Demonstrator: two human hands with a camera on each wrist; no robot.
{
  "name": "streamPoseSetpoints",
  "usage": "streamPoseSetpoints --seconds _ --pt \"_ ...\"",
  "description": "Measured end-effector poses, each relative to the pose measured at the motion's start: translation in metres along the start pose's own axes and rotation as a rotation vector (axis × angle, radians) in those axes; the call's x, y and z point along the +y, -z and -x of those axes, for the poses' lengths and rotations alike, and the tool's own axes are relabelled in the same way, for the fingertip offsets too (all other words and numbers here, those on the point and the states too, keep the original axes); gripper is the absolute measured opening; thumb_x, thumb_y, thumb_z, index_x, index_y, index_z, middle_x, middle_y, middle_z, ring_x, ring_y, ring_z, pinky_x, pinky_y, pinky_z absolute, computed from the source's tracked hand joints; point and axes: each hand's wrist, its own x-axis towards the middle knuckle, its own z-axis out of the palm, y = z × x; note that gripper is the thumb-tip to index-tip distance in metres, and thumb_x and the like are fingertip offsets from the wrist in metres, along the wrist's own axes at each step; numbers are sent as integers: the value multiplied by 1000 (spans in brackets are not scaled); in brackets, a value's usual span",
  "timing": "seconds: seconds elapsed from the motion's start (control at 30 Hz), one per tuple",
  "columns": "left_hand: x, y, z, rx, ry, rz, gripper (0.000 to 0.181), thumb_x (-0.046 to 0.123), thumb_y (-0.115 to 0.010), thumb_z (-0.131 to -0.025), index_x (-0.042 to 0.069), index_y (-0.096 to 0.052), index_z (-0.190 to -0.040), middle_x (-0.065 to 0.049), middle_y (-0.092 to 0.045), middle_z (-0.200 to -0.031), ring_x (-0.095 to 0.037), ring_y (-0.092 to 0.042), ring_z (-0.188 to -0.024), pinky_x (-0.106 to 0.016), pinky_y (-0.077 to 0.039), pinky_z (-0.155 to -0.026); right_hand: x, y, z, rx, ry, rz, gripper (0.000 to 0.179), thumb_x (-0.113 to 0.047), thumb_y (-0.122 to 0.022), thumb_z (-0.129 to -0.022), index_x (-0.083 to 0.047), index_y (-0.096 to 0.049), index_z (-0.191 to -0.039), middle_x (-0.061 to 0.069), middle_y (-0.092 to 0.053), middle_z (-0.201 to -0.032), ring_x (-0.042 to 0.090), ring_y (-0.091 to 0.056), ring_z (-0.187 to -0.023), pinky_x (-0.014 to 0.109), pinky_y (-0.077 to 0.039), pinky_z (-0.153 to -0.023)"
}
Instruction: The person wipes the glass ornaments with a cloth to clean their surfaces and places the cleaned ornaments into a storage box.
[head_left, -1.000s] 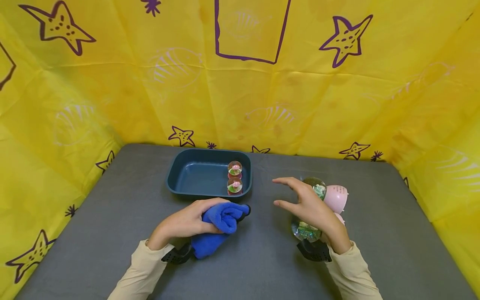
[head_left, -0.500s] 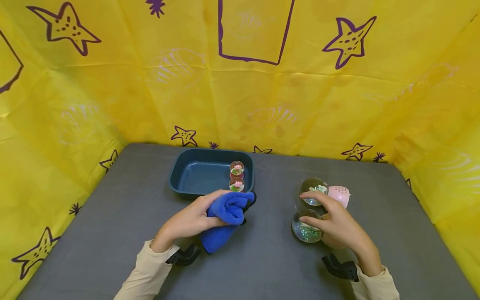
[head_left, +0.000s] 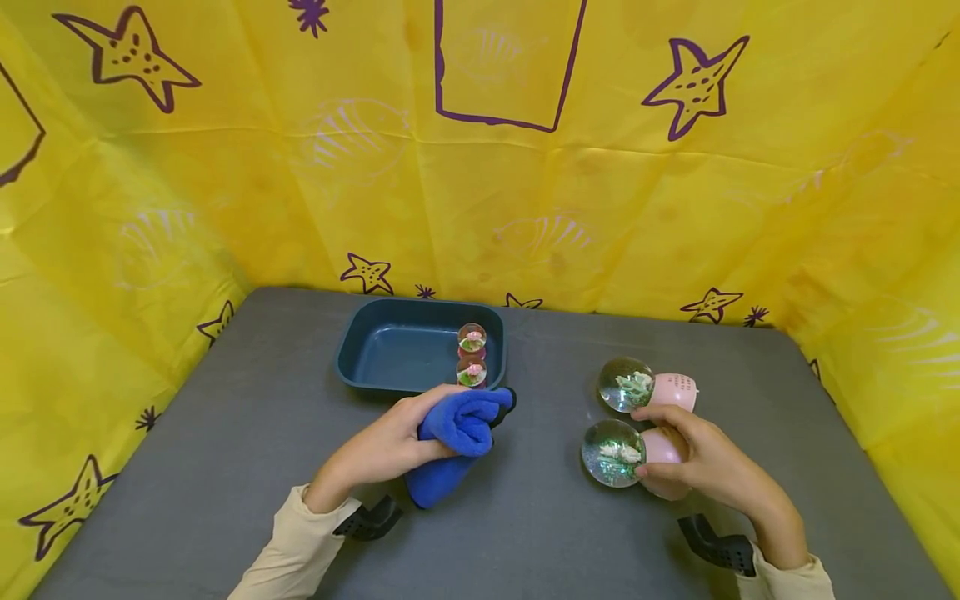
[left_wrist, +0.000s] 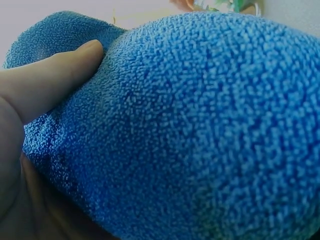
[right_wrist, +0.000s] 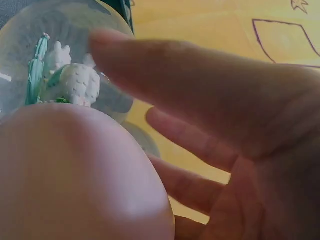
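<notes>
My left hand (head_left: 393,442) grips a bunched blue cloth (head_left: 462,423) just in front of the dark teal tray; in the left wrist view the thumb presses on the cloth (left_wrist: 200,125). Two snow globes with pink bases lie on their sides at right: a far snow globe (head_left: 626,385) and a near snow globe (head_left: 613,454). My right hand (head_left: 712,454) spans the near globe's pink base, thumb on one side and fingers on the other. In the right wrist view, the thumb passes over the snow globe (right_wrist: 70,82) with cactus figures; some fingers stand apart from it.
The teal tray (head_left: 397,388) stands at the back of the grey table (head_left: 525,533). Two small snow globes, a back one (head_left: 472,340) and a front one (head_left: 471,372), stand at its right end. Yellow printed cloth (head_left: 480,192) walls the table at the back and sides.
My right hand has moved right and back over the lying snow globes to the near one's pink base. My left hand, still holding the blue cloth, has shifted slightly right.
</notes>
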Motion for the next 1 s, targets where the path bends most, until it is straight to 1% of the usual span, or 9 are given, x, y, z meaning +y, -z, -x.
streamPoseSetpoints --seconds 0.1,0.17,0.27,0.37,0.47,0.57,0.77,0.87,1.0 --pt "0 -1 0 -1 4 5 57 24 -73 -91 27 -48 -142 3 -62 -130 -15 -61 -108 -36 -50 -95 3 0 1 -30 0 -46 66 -17 -92 -66 -7 -61 -123 16 -64 -116 2 -55 -86 23 -47 -68" --pt "-1 -2 0 0 9 2 57 24 -73 -90 27 -48 -142 3 -62 -131 -16 -61 -109 -37 -50 -95 5 -1 0 -46 13 -52 68 -15 -93 -62 -7 -61 -122 15 -65 -114 1 -54 -87 23 -47 -68" --pt "-2 -3 0 -5 16 5 58 25 -74 -90 27 -48 -142 3 -62 -132 -16 -61 -110 -38 -50 -95 8 -4 -2 -42 51 6 68 -13 -94 -57 -9 -63 -117 11 -67 -109 0 -52 -86 22 -45 -67" --pt "-2 -3 0 -5 13 -3 58 26 -74 -90 27 -49 -141 3 -62 -131 -16 -61 -109 -37 -50 -94 9 -9 -5 1 85 101 64 -13 -94 -54 -13 -66 -111 5 -69 -103 0 -53 -83 22 -45 -66" --pt "-3 -3 0 1 5 -23 57 27 -74 -89 26 -49 -141 3 -63 -130 -15 -61 -108 -35 -51 -94 7 -14 -9 30 88 126 61 -12 -93 -53 -16 -68 -108 1 -70 -101 2 -54 -79 23 -46 -64" --pt "-4 -3 0 5 -2 -37 57 27 -75 -89 26 -50 -140 4 -63 -130 -14 -62 -108 -34 -51 -95 6 -21 -12 51 90 106 59 -12 -93 -53 -18 -70 -107 0 -71 -100 4 -55 -80 23 -47 -64" --pt "-4 -4 -2 4 -9 -33 56 26 -74 -89 27 -50 -140 4 -63 -129 -13 -61 -108 -35 -50 -96 4 -42 -20 110 134 55 57 -12 -94 -56 -16 -70 -108 0 -72 -103 5 -58 -87 25 -50 -69" --pt "-5 -5 -3 1 -14 -32 56 26 -74 -90 27 -50 -141 4 -63 -129 -13 -61 -109 -36 -50 -96 6 -49 -24 140 115 3 57 -10 -92 -60 -15 -69 -112 1 -72 -108 4 -59 -90 24 -51 -70" --pt "-6 -5 -4 2 -7 -16 57 27 -74 -90 27 -49 -142 4 -63 -131 -14 -61 -110 -38 -50 -97 12 -52 -26 178 80 -73 55 -9 -92 -65 -12 -66 -114 4 -69 -115 -1 -57 -94 21 -51 -73"
